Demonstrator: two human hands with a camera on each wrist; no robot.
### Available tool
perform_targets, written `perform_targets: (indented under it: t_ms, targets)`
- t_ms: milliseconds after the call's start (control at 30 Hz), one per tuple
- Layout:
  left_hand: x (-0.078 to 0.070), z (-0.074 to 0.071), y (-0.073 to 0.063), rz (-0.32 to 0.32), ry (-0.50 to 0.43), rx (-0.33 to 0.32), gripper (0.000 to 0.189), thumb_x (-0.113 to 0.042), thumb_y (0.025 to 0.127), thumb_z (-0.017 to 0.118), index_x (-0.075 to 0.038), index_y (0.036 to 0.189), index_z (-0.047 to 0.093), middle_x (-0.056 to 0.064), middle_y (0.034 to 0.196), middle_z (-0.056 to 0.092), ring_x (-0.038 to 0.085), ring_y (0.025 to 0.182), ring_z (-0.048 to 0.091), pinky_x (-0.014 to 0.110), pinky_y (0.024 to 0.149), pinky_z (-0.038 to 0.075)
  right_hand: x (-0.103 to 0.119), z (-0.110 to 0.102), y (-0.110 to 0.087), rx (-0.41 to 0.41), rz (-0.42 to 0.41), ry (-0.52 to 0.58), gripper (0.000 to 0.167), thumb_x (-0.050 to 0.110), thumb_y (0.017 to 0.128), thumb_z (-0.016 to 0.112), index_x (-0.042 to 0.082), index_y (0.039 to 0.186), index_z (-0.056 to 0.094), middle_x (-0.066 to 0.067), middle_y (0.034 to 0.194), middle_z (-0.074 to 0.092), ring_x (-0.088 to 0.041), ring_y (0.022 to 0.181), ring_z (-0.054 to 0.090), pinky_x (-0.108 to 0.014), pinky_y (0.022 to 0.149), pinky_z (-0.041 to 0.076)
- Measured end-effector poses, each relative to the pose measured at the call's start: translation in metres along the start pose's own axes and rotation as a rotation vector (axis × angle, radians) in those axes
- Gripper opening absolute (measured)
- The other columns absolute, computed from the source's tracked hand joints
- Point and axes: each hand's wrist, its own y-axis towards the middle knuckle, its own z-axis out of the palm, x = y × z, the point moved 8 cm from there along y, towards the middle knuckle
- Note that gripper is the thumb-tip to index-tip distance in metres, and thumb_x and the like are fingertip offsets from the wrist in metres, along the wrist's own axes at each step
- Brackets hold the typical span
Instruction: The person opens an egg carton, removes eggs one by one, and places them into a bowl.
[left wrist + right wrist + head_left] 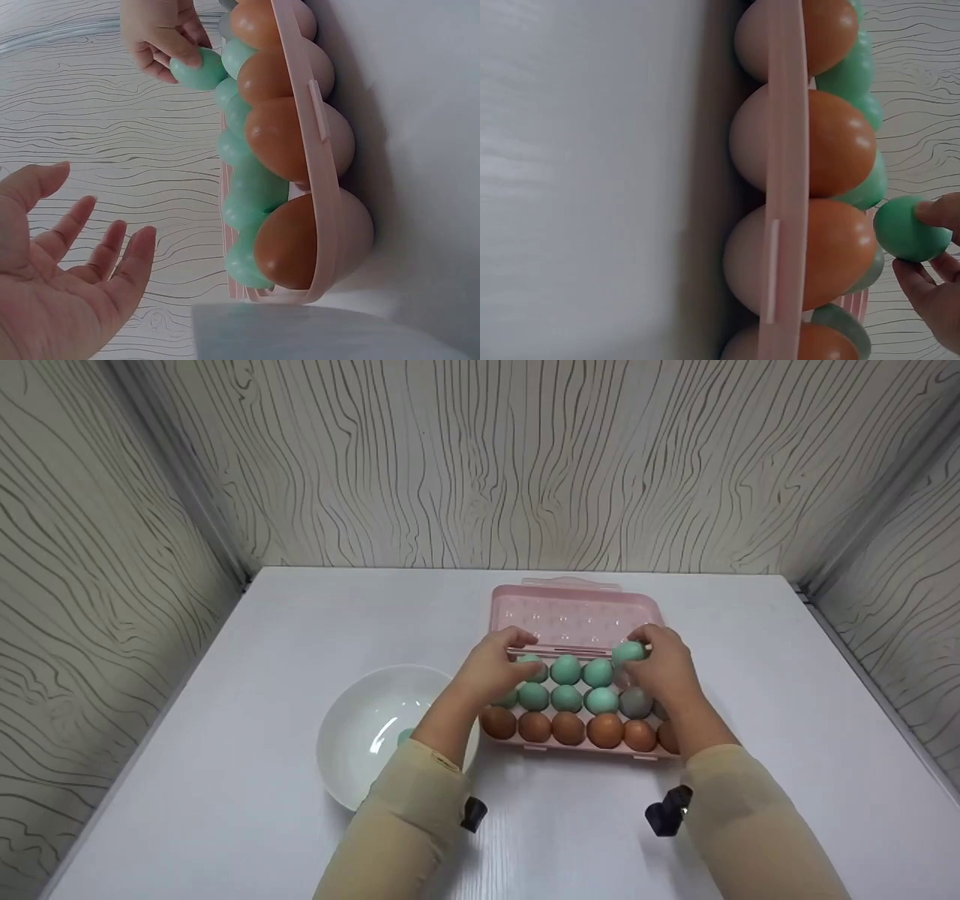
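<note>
A pink egg carton (577, 639) lies with its lid folded back. Brown eggs (568, 728) fill its front row; green eggs (566, 698) sit behind them, with a greyish egg (636, 703) toward the right of the middle row. My right hand (664, 661) pinches a green egg (909, 229) between thumb and fingers, raised over the right part of the back row. Over the carton's left end is my left hand (491, 666), holding nothing; its fingers (105, 259) are spread and loosely bent in the left wrist view.
Left of the carton stands a white bowl (352, 735), partly covered by my left forearm, with a green object (406, 734) inside. The white table (247, 682) is bounded by wood-grain patterned panels (480, 465) at the back and sides.
</note>
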Motion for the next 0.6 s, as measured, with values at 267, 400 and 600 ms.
perform_targets:
  t_ms: [267, 400, 600]
  targets:
    - [0.000, 0.002, 0.000, -0.011, -0.015, -0.002, 0.033, -0.023, 0.084, 0.064, -0.021, 0.116, 0.056, -0.002, 0.123, 0.053, 0.017, 0.110, 0.052, 0.035, 0.092, 0.043, 0.022, -0.006, -0.004, 0.038, -0.033, 0.124, 0.036, 0.017, 0.085, 0.062, 0.010, 0.118, 0.048, -0.012, 0.127, 0.045, -0.034, 0.117, 0.046, -0.045, 0.092, 0.043]
    - [-0.002, 0.005, -0.001, -0.014, -0.017, 0.011, 0.031, -0.022, 0.085, 0.064, -0.023, 0.115, 0.056, -0.002, 0.125, 0.050, 0.019, 0.114, 0.050, 0.036, 0.094, 0.042, 0.034, -0.006, -0.008, 0.064, -0.052, 0.188, 0.040, 0.022, 0.084, 0.065, 0.012, 0.119, 0.049, -0.009, 0.125, 0.046, -0.031, 0.116, 0.046, -0.043, 0.092, 0.043]
    - [-0.008, 0.007, -0.002, 0.024, 0.000, 0.025, 0.032, -0.022, 0.084, 0.065, -0.025, 0.114, 0.056, -0.004, 0.125, 0.049, 0.018, 0.115, 0.049, 0.035, 0.093, 0.043, 0.055, -0.002, -0.020, 0.115, -0.082, 0.271, 0.042, 0.029, 0.082, 0.068, 0.016, 0.117, 0.050, -0.006, 0.122, 0.046, -0.027, 0.114, 0.046, -0.044, 0.093, 0.042]
